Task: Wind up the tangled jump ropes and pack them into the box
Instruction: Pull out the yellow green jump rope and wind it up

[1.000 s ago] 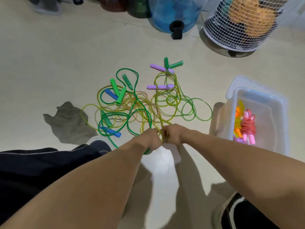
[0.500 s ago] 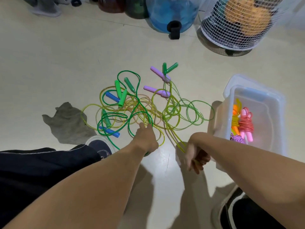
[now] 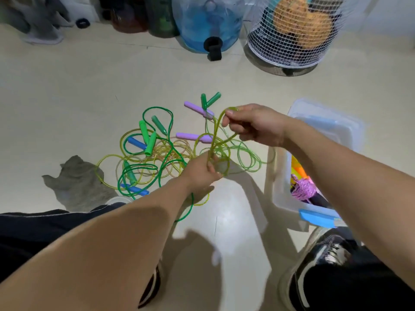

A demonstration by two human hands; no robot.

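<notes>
Pinching a yellow-green rope, both hands: right hand grip clamped at the loop's top, left hand clamped below. Tangled pile at 9 o'clock on the floor; box at 3 o'clock. Step: winding. Next likely needs freeing slack.

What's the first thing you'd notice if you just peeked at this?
The tangle of green and yellow plastic jump ropes with green, blue and purple handles, sprawled mid-floor. Above it, the left hand and right hand each pinch a yellow-green rope strand stretched between them. At right stands a clear plastic box holding wound ropes.
</notes>
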